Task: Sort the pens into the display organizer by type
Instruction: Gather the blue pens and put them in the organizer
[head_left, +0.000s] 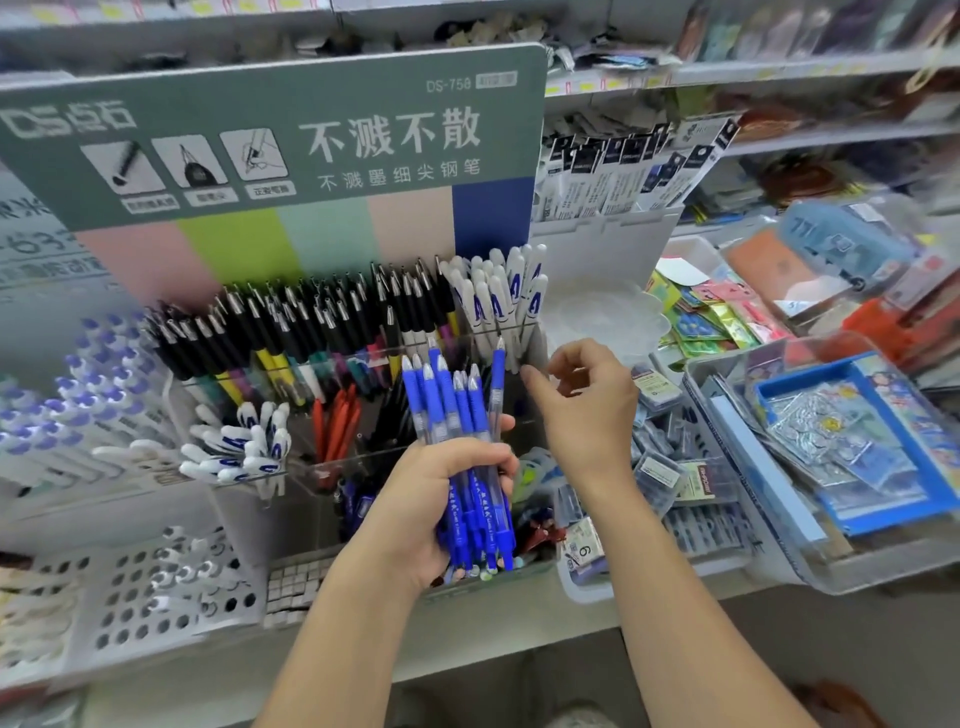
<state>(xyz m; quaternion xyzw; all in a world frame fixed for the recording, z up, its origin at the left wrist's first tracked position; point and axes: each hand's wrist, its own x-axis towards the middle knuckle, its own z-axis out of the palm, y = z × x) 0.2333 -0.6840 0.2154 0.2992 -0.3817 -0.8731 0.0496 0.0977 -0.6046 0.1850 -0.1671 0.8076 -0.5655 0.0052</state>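
My left hand (441, 499) grips a bundle of several blue pens (457, 405), tips up, in front of the clear tiered display organizer (363, 457). My right hand (582, 400) hovers just right of the bundle with loosely curled fingers and holds nothing. The organizer's back row holds black-gripped pens (311, 322) and white capped pens (498, 296). Its middle row holds more white capped pens (244, 447), red pens (337, 421) and dark pens (384, 410). The front compartment is mostly hidden behind my left hand.
A green printed display board (291, 135) rises behind the organizer. White-and-blue pens (67, 400) fill a rack at left; a perforated white holder (145, 597) stands at lower left. Small boxed items (670, 467) and packaged stationery trays (857, 452) crowd the shelf at right.
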